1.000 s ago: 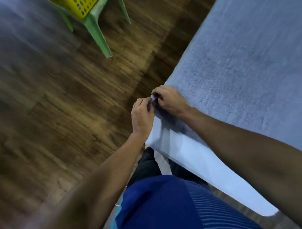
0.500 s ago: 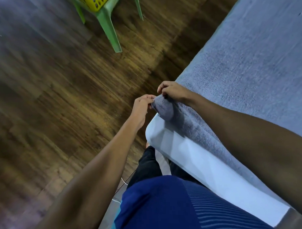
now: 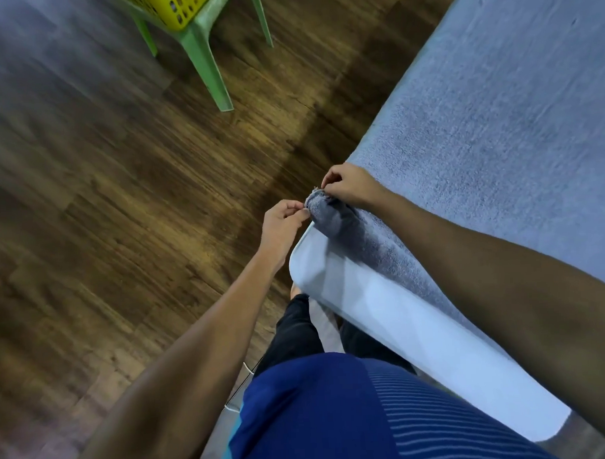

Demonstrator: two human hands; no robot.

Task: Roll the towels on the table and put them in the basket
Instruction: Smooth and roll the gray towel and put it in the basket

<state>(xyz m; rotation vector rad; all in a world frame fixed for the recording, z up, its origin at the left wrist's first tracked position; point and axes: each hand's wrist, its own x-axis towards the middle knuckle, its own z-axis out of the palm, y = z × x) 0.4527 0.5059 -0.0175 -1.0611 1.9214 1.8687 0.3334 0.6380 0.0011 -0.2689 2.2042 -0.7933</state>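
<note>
Tabletop (image 3: 418, 331) edge: fingers of left hand (image 3: 282, 225) and right hand (image 3: 352, 186) pinch towel (image 3: 335, 221), its end newly rolled.

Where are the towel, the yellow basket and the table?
towel (image 3: 496, 119), head view, flat spread part.
yellow basket (image 3: 173, 9), head view, holed wall.
table (image 3: 418, 335), head view, bare white edge.

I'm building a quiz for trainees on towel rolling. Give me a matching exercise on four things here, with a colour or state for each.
Things:
1 towel
2 basket
3 chair
4 table

Colour or state:
A yellow
B white edge
C green legs
D grey-blue, near edge rolled

Pairs: 1-D, 2-A, 3-C, 4-B
</note>
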